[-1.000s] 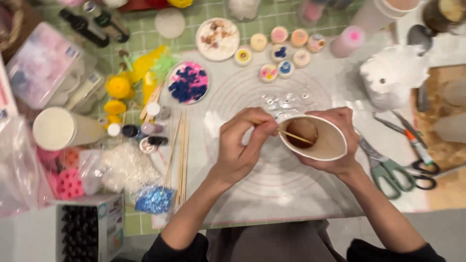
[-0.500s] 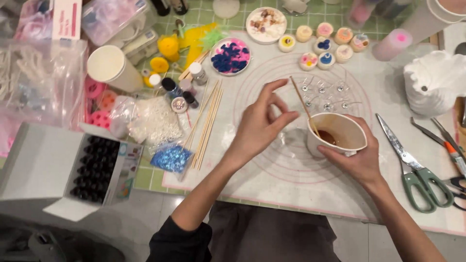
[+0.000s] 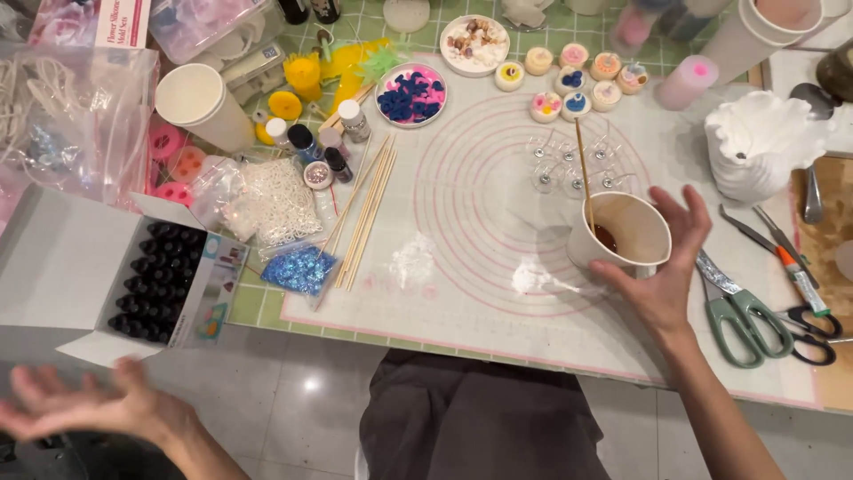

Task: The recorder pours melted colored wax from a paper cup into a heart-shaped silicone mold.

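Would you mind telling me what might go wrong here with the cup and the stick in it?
The right hand alone steadies the paper cup, so it could tip and spill brown liquid onto the mat. The loose wooden stick leaning inside might lever it over. The left hand is off the table.

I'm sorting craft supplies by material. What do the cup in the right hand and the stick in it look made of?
Cup: seemingly matte white paper, its rim squeezed out of round. Stick: likely wood or bamboo, thin, pale tan, unpolished.
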